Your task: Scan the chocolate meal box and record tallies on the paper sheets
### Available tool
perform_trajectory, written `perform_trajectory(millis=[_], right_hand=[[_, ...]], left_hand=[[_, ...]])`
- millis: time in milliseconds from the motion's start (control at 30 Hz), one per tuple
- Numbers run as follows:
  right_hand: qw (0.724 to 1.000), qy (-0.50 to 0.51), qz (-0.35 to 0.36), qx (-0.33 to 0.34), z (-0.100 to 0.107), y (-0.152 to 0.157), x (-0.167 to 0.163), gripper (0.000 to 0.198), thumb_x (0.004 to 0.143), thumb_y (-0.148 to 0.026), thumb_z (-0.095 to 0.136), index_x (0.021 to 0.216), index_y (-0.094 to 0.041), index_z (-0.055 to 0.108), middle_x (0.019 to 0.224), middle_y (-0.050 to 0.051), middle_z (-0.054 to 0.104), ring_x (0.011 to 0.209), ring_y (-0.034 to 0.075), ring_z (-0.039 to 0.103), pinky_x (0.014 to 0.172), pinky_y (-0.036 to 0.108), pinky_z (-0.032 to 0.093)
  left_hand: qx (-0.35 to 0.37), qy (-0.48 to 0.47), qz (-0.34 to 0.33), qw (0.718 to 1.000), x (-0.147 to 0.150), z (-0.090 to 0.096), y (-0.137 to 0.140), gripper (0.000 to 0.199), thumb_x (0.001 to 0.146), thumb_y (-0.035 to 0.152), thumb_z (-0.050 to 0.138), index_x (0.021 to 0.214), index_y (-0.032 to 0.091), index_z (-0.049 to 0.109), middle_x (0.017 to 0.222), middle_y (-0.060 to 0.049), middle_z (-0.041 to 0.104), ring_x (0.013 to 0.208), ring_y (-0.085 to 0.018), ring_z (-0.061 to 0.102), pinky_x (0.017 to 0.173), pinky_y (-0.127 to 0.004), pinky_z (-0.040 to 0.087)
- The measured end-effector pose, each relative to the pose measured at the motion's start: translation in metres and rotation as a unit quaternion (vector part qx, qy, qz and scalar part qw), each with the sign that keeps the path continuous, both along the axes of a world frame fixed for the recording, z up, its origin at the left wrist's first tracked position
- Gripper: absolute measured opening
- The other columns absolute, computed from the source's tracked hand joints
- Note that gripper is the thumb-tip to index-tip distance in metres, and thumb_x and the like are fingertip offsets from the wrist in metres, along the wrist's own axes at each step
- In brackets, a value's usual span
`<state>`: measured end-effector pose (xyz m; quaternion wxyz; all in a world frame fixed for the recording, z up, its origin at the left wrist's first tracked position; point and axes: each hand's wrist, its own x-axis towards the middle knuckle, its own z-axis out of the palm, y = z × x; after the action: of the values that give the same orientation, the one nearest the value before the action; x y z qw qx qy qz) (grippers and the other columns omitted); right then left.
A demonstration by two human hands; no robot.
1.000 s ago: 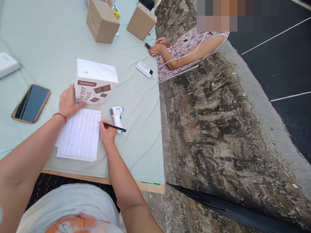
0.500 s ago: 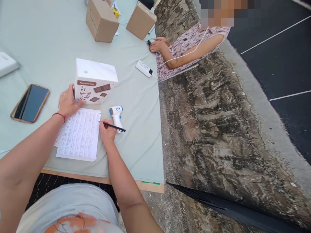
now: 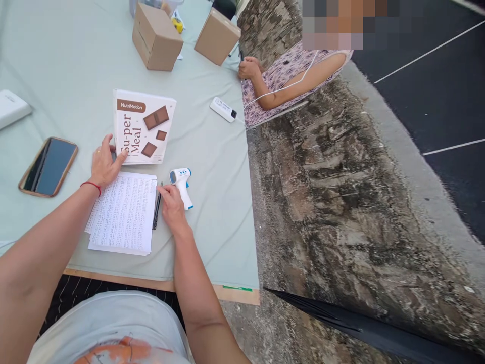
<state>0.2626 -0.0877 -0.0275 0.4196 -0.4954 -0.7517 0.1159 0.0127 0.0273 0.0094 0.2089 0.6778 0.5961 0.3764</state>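
My left hand grips the lower left corner of a white NutriMotion Su-per Meal box, thumb on its printed front and fingers by its side. Brown bars are pictured on that front, which faces me. Below the box lies a stack of paper sheets covered in rows of small print. A black pen lies along the right edge of the sheets. The closed fingers of my right hand are at the pen's upper end. Just beyond that hand is a white and blue infrared thermometer.
A phone and a white device lie on the left. Two cardboard boxes stand at the back. A small white device with a cable is near the right edge. Another person's hands hold a dark object there.
The Su-per Meal box has tipped so its front shows fully and its top no longer does. The pen has swung down beside the sheets. The other person's dark object is raised.
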Motion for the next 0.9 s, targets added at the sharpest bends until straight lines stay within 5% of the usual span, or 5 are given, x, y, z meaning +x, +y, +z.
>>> perform_trajectory(millis=[133, 300, 400, 633, 900], right_hand=[[0.985, -0.050, -0.158, 0.042, 0.003, -0.001, 0.000, 0.044, 0.098, -0.007, 0.036, 0.123, -0.019, 0.070, 0.121, 0.014, 0.058, 0.110, 0.024, 0.058, 0.099, 0.042, 0.048], [0.916, -0.063, -0.351, -0.182, 0.014, 0.002, 0.008, 0.058, 0.085, -0.035, 0.071, 0.136, -0.009, 0.060, 0.123, 0.022, 0.057, 0.118, 0.037, 0.055, 0.103, 0.054, 0.044], [0.902, 0.034, -0.334, -0.273, 0.020, 0.006, 0.012, 0.050, 0.083, -0.037, 0.066, 0.126, -0.012, 0.063, 0.111, 0.015, 0.063, 0.106, 0.032, 0.059, 0.098, 0.048, 0.047], [0.879, 0.434, -0.045, -0.192, 0.033, -0.004, -0.020, 0.054, 0.086, -0.071, 0.060, 0.096, -0.018, 0.063, 0.082, 0.003, 0.055, 0.077, 0.018, 0.051, 0.072, 0.030, 0.045], [0.836, 0.483, 0.015, -0.260, 0.028, 0.008, -0.049, 0.062, 0.081, -0.079, 0.068, 0.090, -0.018, 0.060, 0.073, 0.000, 0.046, 0.065, 0.014, 0.039, 0.059, 0.025, 0.035]], left_hand=[[0.021, -0.001, -0.005, 1.000, -0.003, -0.001, 0.000, 0.084, 0.092, 0.077, 0.040, 0.150, 0.015, 0.044, 0.109, -0.016, 0.066, 0.110, -0.037, 0.062, 0.108, -0.060, 0.042], [-0.005, 0.010, -0.028, 1.000, -0.003, 0.004, -0.003, 0.087, 0.089, 0.078, 0.042, 0.147, 0.013, 0.049, 0.106, -0.016, 0.068, 0.100, -0.035, 0.063, 0.104, -0.059, 0.044], [-0.018, 0.013, -0.044, 0.999, -0.004, 0.008, -0.004, 0.089, 0.086, 0.079, 0.045, 0.146, 0.014, 0.050, 0.110, -0.016, 0.069, 0.101, -0.036, 0.063, 0.103, -0.058, 0.044], [-0.028, 0.014, -0.058, 0.998, -0.006, 0.012, -0.004, 0.092, 0.081, 0.080, 0.053, 0.145, 0.014, 0.052, 0.110, -0.014, 0.070, 0.103, -0.034, 0.063, 0.105, -0.058, 0.043], [-0.024, 0.037, -0.091, 0.995, -0.008, 0.017, -0.006, 0.089, 0.083, 0.083, 0.051, 0.144, 0.018, 0.058, 0.109, -0.013, 0.072, 0.103, -0.035, 0.061, 0.102, -0.057, 0.045]])
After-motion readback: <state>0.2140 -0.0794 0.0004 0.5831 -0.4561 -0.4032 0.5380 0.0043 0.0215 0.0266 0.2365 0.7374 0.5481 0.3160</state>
